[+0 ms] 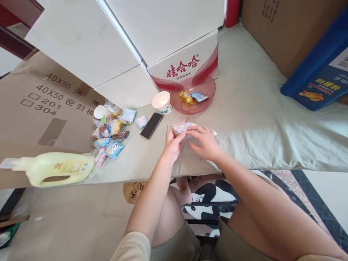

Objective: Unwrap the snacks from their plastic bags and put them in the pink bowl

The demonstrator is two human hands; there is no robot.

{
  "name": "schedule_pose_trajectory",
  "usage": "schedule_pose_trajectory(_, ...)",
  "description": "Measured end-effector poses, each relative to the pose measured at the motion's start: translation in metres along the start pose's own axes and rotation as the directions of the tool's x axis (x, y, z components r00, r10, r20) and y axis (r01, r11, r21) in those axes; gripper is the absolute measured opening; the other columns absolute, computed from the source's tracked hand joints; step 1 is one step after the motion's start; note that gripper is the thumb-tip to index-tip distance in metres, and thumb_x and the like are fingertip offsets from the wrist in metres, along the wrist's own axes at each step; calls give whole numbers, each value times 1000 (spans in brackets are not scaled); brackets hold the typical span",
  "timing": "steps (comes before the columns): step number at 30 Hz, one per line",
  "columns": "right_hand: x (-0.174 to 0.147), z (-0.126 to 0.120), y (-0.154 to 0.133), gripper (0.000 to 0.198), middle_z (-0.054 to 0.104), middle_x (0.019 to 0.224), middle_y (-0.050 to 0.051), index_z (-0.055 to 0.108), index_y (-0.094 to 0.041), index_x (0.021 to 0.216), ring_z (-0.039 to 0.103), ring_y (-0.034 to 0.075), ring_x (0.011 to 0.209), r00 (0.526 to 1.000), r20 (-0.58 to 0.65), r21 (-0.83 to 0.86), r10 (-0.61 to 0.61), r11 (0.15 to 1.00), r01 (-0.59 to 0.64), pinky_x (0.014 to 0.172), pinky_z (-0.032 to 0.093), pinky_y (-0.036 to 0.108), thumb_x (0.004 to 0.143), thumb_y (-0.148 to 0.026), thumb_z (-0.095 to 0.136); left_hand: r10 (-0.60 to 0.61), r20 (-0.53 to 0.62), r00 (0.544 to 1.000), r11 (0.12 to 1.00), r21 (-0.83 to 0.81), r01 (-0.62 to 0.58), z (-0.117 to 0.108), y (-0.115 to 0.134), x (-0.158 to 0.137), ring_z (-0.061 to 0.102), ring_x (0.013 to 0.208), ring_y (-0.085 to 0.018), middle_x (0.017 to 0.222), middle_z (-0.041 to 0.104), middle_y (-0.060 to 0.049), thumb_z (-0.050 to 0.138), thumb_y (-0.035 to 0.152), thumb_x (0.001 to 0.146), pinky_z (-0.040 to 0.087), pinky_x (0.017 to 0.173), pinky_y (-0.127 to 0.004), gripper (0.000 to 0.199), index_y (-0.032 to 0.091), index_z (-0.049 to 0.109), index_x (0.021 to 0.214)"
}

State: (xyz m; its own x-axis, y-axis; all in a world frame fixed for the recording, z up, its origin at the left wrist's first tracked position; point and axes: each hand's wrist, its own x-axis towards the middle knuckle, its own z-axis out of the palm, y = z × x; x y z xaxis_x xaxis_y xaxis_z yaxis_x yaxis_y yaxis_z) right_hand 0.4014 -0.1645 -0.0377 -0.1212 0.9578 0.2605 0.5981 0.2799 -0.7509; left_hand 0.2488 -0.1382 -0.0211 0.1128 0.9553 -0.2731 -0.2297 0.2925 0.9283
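So the biggest thing here is the cloth-covered bench, with white boxes along the far side and a printed cardboard carton on the left. A blue container stands far right, a yellow jug lies near left. Going down in size: a pink dish at the far middle with a yellow packet and a blue packet in it, a heap of wrapped snacks on the left, then a phone and a paper cup.

Smallest is the shiny wrapped bundle, just near of the dish. The left hand has its thumb and fingers closed round it; the right hand has its fingertips at its right side, partly curled.

My take: let the left do the steadying, lightly, since that wrap looks thin and crushable. Small fingertip moves with the right, low over the cloth.

Can't tell what's inside the bundle, or if the right is actually pinching it. Something white is mostly hidden behind that hand, and the blue container is cut off by the frame.
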Motion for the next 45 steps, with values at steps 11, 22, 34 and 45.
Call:
schedule_pose_trajectory(11, 0, -22, 46, 30, 71, 116, 15, 71, -19, 109, 61, 31, 109, 964, -156, -393, 213, 882, -259, 89, 45, 43, 96, -27, 46, 77, -82, 994, 996, -30, -80, -36, -13, 22, 66, 111, -21, 134, 63, -2, 84, 29, 64, 57, 84, -32, 69, 35, 52, 125)
schedule_pose_trajectory(22, 1, -9, 29, 34, 70, 82, 7, 74, -21, 108, 60, 19, 67, 999, -42, 1, 27, 1000, -27, 64, 47, 33, 95, -41, 49, 229, 145, 963, 957, 146, -250, -61, -18, 33, 59, 130, -30, 138, 63, -9, 85, 28, 63, 46, 113, -44, 78, 25, 54, 135)
schedule_pose_trajectory(34, -6, -35, 66, 36, 71, 105, 15, 76, -22, 110, 63, 35, 102, 918, -374, -370, 134, 886, -279, 87, 49, 53, 86, -36, 54, 294, 137, 946, 802, 502, -322, -71, -14, 24, 57, 129, -31, 146, 54, -12, 68, 18, 74, 54, 102, -48, 80, 29, 42, 149)
schedule_pose_trajectory(45, -4, -7, 41, 31, 67, 119, 15, 69, -23, 116, 65, 33, 111, 964, -234, -237, -122, 969, 65, 97, 53, 54, 88, -25, 56, 586, 191, 788, 424, 756, -499, -52, -19, 27, 65, 113, -25, 114, 69, -10, 66, 25, 86, 50, 103, -43, 8, 21, 73, 89)
